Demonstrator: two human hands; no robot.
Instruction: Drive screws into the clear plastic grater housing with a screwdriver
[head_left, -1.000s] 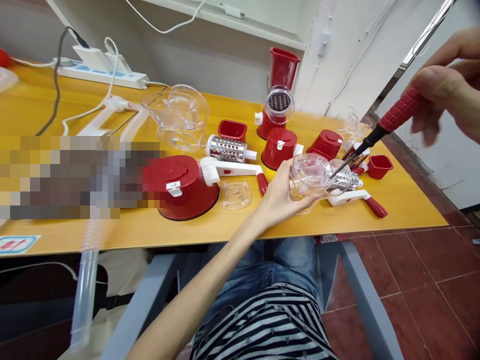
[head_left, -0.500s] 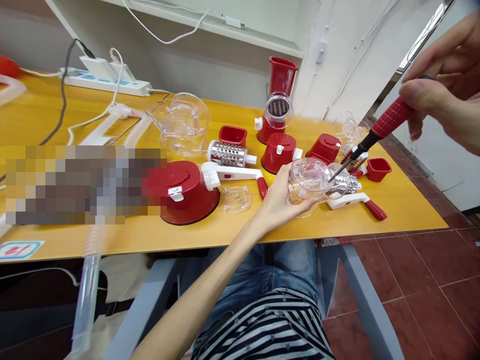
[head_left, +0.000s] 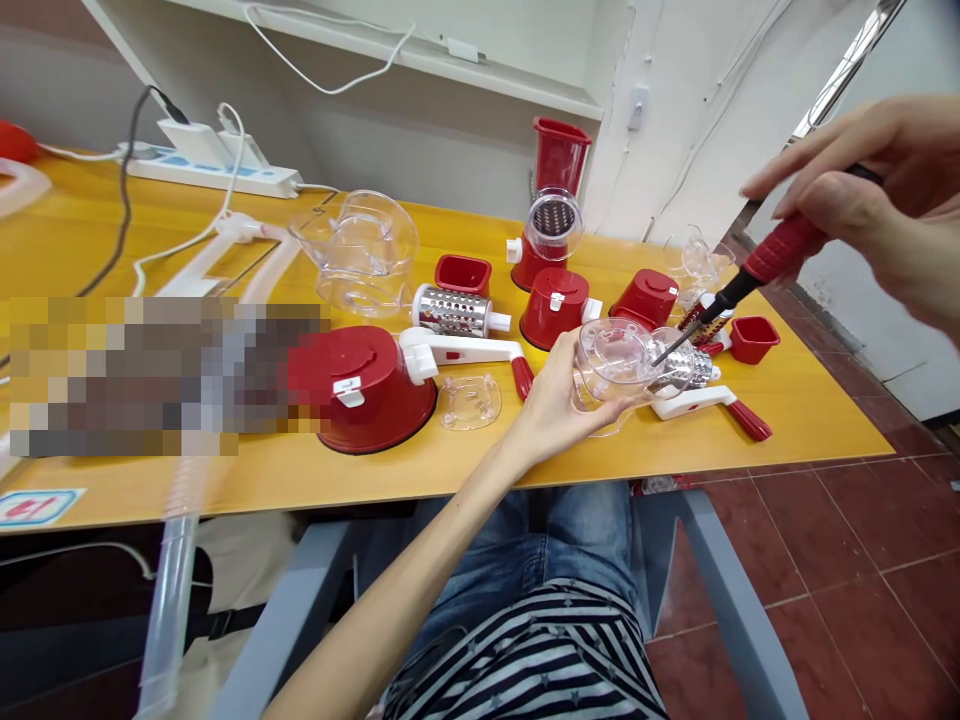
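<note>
My left hand (head_left: pixel 559 405) grips a clear plastic grater housing (head_left: pixel 611 362) above the front of the table. In my right hand (head_left: pixel 862 205) is a red and black screwdriver (head_left: pixel 784 250), slanting down to the left with its tip at the right side of the clear housing. Whether the tip sits on a screw is too small to tell. Behind the housing lies a metal drum (head_left: pixel 686 368). To its right rests a white crank handle with a red grip (head_left: pixel 748 418). Left of my left hand are a small clear plate (head_left: pixel 471 402) and another crank handle (head_left: pixel 480 348).
Red grater bases (head_left: pixel 367 385) and a perforated metal drum (head_left: pixel 454 310) stand on the yellow table (head_left: pixel 285 485). An assembled red grater (head_left: pixel 559 160), a clear housing (head_left: pixel 367 245) and a power strip (head_left: pixel 217 170) are farther back. A red cup (head_left: pixel 754 340) sits at right.
My right hand has lowered and its fingers have shifted around the screwdriver handle. The screwdriver tip stays at the clear housing, which my left hand still holds in nearly the same place.
</note>
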